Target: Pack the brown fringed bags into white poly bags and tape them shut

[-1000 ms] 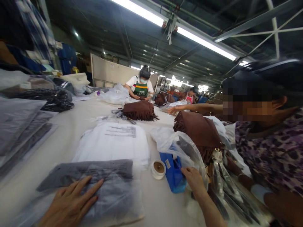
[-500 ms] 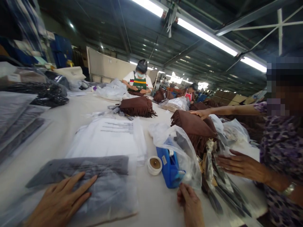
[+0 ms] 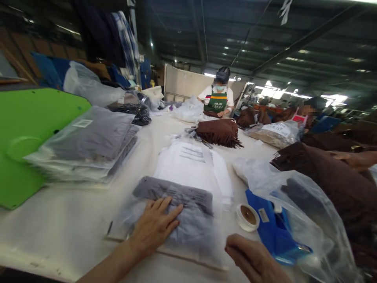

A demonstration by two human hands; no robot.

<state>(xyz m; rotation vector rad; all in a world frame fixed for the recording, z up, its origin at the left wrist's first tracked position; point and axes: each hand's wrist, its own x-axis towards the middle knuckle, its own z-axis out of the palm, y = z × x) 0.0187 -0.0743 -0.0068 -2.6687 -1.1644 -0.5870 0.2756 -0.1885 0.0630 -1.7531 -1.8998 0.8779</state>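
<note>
My left hand (image 3: 156, 224) lies flat, fingers spread, on a clear plastic bag (image 3: 191, 251) with a dark grey folded item (image 3: 176, 193) inside. Just right of that bag is my right hand (image 3: 253, 255), its fingers curled together. What they hold, if anything, is too small or hidden to tell. Beyond it stands a blue tape dispenser (image 3: 266, 222), partly covered by a loose clear plastic bag (image 3: 312, 196). A white tape roll (image 3: 247, 217) with a brown core sits beside the dispenser. Behind the grey item, white printed plastic bags (image 3: 185, 163) lie in a stack.
Filled grey plastic bags (image 3: 91, 133) are piled at left beside a green board (image 3: 32, 133). A brown fringed bag (image 3: 219, 131) lies mid-table. More brown fringed material (image 3: 330, 173) is at right, under a co-worker's hand (image 3: 356, 158). Another co-worker (image 3: 218, 98) stands across the table.
The view has swung left, bringing the green board into sight. My right hand has moved from the dispenser's front end toward the bagged grey item. My left hand stays flat on the bag.
</note>
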